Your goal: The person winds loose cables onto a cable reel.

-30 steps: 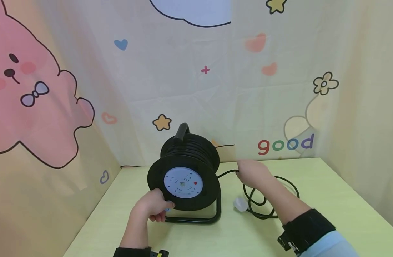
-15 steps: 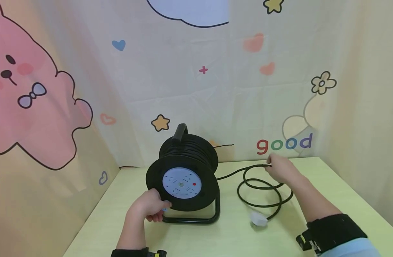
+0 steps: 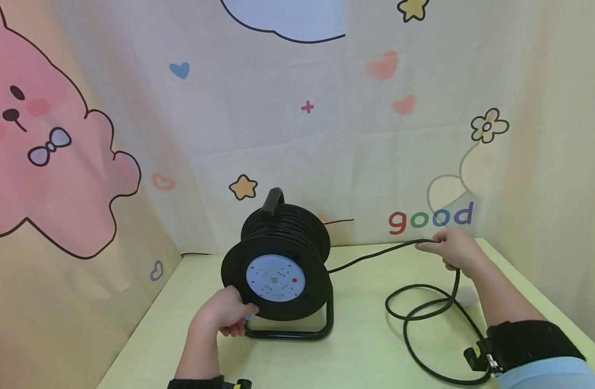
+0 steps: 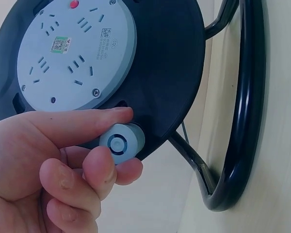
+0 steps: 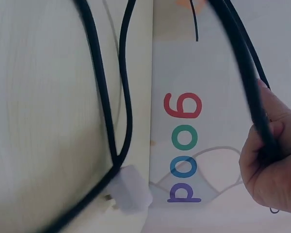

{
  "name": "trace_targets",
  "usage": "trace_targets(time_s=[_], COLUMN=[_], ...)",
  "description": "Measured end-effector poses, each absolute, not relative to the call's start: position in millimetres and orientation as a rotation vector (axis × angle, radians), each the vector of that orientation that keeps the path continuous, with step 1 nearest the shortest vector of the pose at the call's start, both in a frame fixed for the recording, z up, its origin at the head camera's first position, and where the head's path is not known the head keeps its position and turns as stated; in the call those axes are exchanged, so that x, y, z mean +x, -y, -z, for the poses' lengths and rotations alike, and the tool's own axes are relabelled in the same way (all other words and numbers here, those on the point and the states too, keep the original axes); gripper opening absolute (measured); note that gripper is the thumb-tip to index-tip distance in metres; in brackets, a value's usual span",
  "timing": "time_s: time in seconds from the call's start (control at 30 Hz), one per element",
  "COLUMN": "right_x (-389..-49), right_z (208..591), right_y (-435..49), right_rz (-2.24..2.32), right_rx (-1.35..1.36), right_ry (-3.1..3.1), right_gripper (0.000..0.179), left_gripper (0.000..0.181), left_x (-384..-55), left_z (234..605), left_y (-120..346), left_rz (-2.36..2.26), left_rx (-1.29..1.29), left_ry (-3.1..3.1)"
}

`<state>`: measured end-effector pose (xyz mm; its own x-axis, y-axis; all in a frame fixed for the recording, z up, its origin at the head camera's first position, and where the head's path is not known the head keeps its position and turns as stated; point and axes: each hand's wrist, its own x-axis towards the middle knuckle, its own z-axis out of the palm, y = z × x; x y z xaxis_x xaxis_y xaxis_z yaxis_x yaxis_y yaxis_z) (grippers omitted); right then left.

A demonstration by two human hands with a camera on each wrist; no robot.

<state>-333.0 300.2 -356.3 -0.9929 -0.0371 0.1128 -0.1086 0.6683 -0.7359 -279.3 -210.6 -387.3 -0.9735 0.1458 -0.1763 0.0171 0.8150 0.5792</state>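
A black cable reel [image 3: 239,259] stands on its tubular frame [image 3: 288,335], with a white round socket panel [image 3: 275,278] facing me. My left hand [image 3: 224,312] pinches the small light-grey knob [image 4: 119,144] at the lower left of the reel's front disc, thumb and fingertips around it. To the right of the reel, my right hand [image 3: 455,249] grips the black cable [image 3: 375,254], which stretches from the reel up to my fingers. Below that hand the cable hangs down in loose loops. Its white plug [image 5: 131,189] shows in the right wrist view, partly behind the forearm in the head view.
The pale table [image 3: 355,356] carries the reel and the cable loops. Behind it hangs a printed curtain [image 3: 278,135] close to the table's back edge. A black carry handle [image 3: 273,201] tops the reel.
My right hand has moved right, drawing the cable further from the reel. The loops and plug have shifted right with it. My left hand stays on the knob.
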Motion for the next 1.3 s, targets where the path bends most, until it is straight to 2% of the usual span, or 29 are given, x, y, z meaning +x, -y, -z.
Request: trace_targets(time_s=[0.33, 0.6, 0.87, 1.17, 1.3], right_x=[-332.4, -330.2, -326.9, -323.8, -324.2], right_z=[357.1, 357.0, 351.7, 339.5, 337.1], right_y=[-304.1, -299.0, -274.2, -238.2, -223.9], right_rz=[-1.03, -0.782, -0.655, -0.695, -0.876], right_rx=[0.137, 0.322, 0.563, 0.626, 0.663], right_ry=[2.824, 2.811, 2.7, 2.664, 2.689], right_gripper=[0.06, 0.046, 0.046, 0.046, 0.038], left_gripper=[0.036, 0.035, 0.04, 0.043, 0.043], left_x=[-277.5, -278.2, -279.3, -276.9, -277.1], left_z=[385.0, 383.8, 379.6, 368.1, 363.2], left_y=[210.7, 217.1, 229.5, 237.7, 239.0], left_rz=[-0.881, -0.928, -1.048, -1.256, -1.401], left_rx=[0.12, 0.085, 0.033, -0.017, -0.057], left_ry=[-2.801, -2.823, -2.894, -2.921, -2.895])
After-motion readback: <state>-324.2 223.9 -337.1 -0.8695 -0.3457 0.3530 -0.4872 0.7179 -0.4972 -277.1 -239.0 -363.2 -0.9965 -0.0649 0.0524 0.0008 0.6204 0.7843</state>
